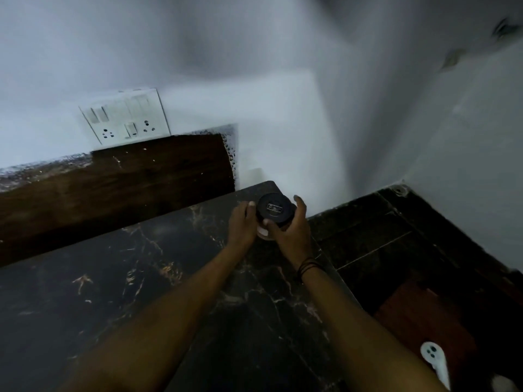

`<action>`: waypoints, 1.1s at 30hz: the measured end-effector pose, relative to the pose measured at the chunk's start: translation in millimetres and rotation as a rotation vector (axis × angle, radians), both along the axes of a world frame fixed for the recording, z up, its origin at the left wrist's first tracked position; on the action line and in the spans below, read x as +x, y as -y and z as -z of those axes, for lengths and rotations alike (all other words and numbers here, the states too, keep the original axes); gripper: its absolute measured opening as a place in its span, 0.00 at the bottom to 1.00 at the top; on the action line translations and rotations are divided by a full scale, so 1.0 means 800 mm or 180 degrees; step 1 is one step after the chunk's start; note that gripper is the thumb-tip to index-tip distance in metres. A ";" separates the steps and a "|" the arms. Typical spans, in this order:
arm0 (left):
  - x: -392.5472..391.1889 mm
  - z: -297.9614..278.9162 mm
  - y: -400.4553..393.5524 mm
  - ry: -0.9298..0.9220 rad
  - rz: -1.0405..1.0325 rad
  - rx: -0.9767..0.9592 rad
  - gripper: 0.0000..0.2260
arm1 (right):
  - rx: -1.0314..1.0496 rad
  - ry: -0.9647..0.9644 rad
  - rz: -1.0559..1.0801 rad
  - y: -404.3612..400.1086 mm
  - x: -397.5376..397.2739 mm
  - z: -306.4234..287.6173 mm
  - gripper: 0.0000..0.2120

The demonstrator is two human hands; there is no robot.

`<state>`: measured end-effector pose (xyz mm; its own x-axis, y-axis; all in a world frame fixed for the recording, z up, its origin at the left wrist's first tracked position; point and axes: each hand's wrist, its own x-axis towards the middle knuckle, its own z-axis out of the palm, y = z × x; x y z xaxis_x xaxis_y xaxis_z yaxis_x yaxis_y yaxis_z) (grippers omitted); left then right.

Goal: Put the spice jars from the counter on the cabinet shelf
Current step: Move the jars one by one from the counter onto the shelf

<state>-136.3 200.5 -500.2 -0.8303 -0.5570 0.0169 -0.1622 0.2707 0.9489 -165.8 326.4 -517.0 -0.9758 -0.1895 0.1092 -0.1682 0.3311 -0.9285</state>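
Black lid: tops the jar [276, 213], seen almost straight from above, so the long axis runs upright, near in line with the view.
Jar place: at the far right corner of the counter [158, 292], just inside the rounded corner, close to the right edge.
Jar base: pale glass showing only at the near side, between the two hands; whether resting on the counter or just lifted cannot be told.
Left hand [242, 224]: against the left side of the jar, fingers curled round the lid's rim, thumb tip up near the top edge.
Right hand [293, 230]: wrapped on the right and near side of the jar, thumb across the front below the lid, fingers reaching round the far side.
Hands together: clamped on the jar from opposite sides, neither nearer than the other.
Shelf: not in view; no cabinet visible from the counter.
Beyond the jar: white wall, with a switch plate [127, 116] left of the jar above the brown backsplash.
Right of the counter: dark floor, well below.
Likely next: lift straight up along the jar's axis, keeping it upright, then carry away from the corner.
Risk: jar close to the right edge, so a sideways slip would send it to the floor.
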 end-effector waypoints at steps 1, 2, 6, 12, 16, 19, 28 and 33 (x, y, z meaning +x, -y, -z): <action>0.003 -0.007 0.002 -0.0124 0.0016 0.0095 0.12 | -0.0170 0.0027 -0.0042 -0.002 -0.001 -0.010 0.45; 0.005 -0.016 0.004 -0.0207 0.0059 0.0189 0.11 | -0.0317 0.0037 -0.0060 -0.005 -0.001 -0.019 0.41; 0.016 -0.046 0.004 -0.0336 0.0310 0.0554 0.08 | -0.0688 -0.0109 0.0062 -0.012 -0.004 -0.048 0.25; 0.029 -0.083 0.000 -0.0513 0.0499 0.1377 0.08 | -0.1282 0.0164 0.0036 -0.009 0.004 -0.084 0.16; 0.041 -0.097 0.002 -0.0533 0.0415 0.1376 0.09 | -0.1571 0.0301 -0.0078 -0.009 0.012 -0.099 0.05; 0.048 -0.113 0.000 -0.0583 0.0324 0.1360 0.11 | -0.1678 0.0369 -0.0200 -0.011 0.020 -0.119 0.07; 0.043 -0.248 0.018 -0.1110 0.0432 0.0836 0.13 | -0.1550 -0.0316 -0.0581 -0.008 0.025 -0.259 0.18; 0.038 -0.373 0.019 -0.1597 0.0533 0.0282 0.10 | -0.1820 -0.0792 -0.0373 0.001 0.010 -0.367 0.11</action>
